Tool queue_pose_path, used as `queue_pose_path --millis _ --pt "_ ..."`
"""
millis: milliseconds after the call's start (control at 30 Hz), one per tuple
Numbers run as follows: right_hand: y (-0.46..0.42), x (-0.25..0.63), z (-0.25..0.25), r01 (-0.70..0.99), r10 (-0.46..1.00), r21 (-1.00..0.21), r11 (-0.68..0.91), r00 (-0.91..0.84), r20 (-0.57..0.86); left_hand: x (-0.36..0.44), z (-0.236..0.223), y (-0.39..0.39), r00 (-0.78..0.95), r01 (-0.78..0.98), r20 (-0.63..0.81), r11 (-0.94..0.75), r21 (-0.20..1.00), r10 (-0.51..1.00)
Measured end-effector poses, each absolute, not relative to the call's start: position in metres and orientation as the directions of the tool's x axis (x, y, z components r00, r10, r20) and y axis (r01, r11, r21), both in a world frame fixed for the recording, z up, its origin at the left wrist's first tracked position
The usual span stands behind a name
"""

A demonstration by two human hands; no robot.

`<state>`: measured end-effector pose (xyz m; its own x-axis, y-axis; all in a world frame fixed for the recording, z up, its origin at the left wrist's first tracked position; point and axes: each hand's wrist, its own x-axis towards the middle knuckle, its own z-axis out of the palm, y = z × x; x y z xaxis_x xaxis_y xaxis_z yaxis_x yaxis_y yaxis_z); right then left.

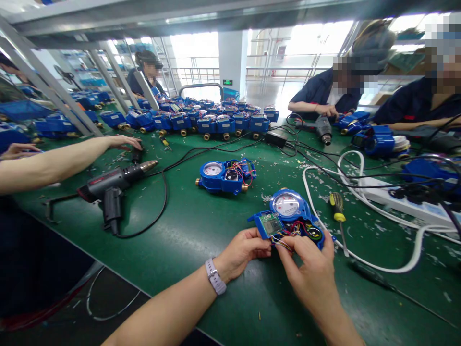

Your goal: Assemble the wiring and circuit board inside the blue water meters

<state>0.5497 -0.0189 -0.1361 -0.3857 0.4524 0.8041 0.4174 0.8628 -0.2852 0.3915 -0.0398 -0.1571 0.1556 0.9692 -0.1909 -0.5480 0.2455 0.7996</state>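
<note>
A blue water meter (288, 214) with a round dial, an exposed green circuit board and coloured wires rests on the green table (201, 226) in front of me. My left hand (242, 250), with a watch band on the wrist, grips its near left corner beside the circuit board. My right hand (310, 270) pinches the coloured wires at the meter's near edge. A second opened blue meter (226, 176) lies farther back, apart from both hands.
A heat gun (115, 185) with a black cable lies at left, near a co-worker's forearm (61, 161). A yellow-handled screwdriver (337, 207), white cable and power strip (399, 199) lie at right. Rows of blue meters (216, 122) line the far side. People sit opposite.
</note>
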Motion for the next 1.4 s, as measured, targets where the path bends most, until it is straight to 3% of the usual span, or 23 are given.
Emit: queue_pose_path --millis 467,800,1100,1167,1267,1333,1400 --pt "-0.019 0.549 -0.137 0.414 0.459 -0.293 0.862 -0.393 0.797 0.393 -0.158 -0.038 0.100 -0.530 -0.205 0.227 0.817 0.974" --pt "-0.021 0.551 -0.134 0.380 0.464 -0.319 0.868 -0.396 0.792 0.394 -0.158 -0.044 0.218 -0.549 -0.155 0.253 0.797 0.963" --pt "-0.022 0.548 -0.136 0.428 0.475 -0.294 0.854 -0.415 0.776 0.398 -0.161 -0.045 0.110 -0.568 -0.168 0.201 0.798 0.980" --pt "-0.021 0.549 -0.136 0.430 0.477 -0.295 0.853 -0.414 0.775 0.396 -0.155 -0.047 0.139 -0.469 -0.140 0.189 0.862 0.980" --pt "-0.020 0.551 -0.136 0.416 0.479 -0.310 0.855 -0.405 0.779 0.387 -0.145 -0.052 0.185 -0.036 -0.079 0.087 0.996 0.980" --pt "-0.020 0.553 -0.137 0.398 0.485 -0.325 0.858 -0.418 0.768 0.380 -0.139 -0.058 0.235 0.230 -0.030 -0.025 0.973 0.971" --pt "-0.020 0.556 -0.137 0.378 0.492 -0.343 0.860 -0.441 0.750 0.374 -0.135 -0.063 0.284 0.269 0.137 -0.216 0.939 0.949"
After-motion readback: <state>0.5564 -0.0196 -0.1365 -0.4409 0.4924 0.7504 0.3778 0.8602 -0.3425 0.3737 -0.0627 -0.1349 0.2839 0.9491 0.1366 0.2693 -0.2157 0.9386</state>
